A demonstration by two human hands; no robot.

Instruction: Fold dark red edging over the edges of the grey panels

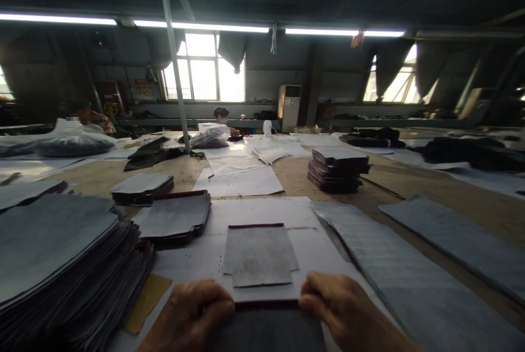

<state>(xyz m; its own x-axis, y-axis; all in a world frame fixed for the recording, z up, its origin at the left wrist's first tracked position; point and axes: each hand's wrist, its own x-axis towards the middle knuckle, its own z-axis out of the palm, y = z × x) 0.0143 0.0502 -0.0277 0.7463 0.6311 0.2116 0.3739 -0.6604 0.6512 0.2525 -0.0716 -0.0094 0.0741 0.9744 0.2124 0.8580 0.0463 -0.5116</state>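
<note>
Head view shows your left hand (192, 314) and right hand (340, 314) at the near edge of the bench (295, 174), each pinching a top corner of a dark fabric panel (268, 330) with a maroon upper edge. Both grips are closed on that panel — fingers curled over the corners. It looks thin and limp, probably light, so it should sag or fold unless held at both corners as you have it. Just beyond lies a smaller grey piece (259, 253) on white paper (262, 215). A tall stack of similar panels (61, 264) sits at your left; its lower edges are too dim to judge — count unclear.
</note>
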